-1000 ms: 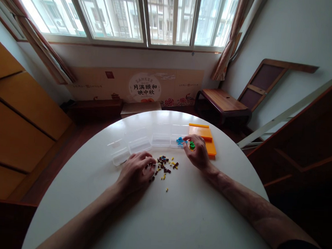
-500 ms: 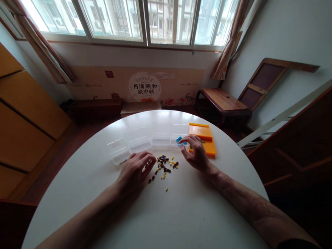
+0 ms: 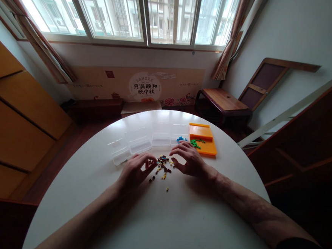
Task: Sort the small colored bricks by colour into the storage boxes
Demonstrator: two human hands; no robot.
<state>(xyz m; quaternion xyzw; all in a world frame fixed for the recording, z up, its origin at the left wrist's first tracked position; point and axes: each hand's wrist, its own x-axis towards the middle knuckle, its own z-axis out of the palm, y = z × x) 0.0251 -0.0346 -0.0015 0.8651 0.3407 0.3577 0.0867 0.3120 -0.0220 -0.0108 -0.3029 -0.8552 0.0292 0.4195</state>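
Observation:
Small brown, yellow and blue building bricks (image 3: 167, 170) lie in a loose pile on the white round table. At the pile's left edge is my left hand (image 3: 138, 170), its fingers curved and thumb apart from them, with brown bricks visible beside the fingertips. My right hand (image 3: 190, 160) hovers at the right edge of the pile, fingers spread and nothing visible in them. Behind it, blue bricks (image 3: 181, 139) sit in a clear plastic box (image 3: 161, 140). Green bricks (image 3: 195, 143) rest in an orange tray (image 3: 209, 148) to the right.
Two more clear plastic boxes (image 3: 140, 144) stand open at the left, behind my left hand. A single yellow brick (image 3: 167, 189) lies apart, nearer to me. Beyond the round table (image 3: 153, 230) are a wooden chair (image 3: 224, 100) and a window.
My right hand has moved left and toward me, from over the blue bricks' box to the pile, uncovering the green bricks. My left hand has shifted only slightly at the pile.

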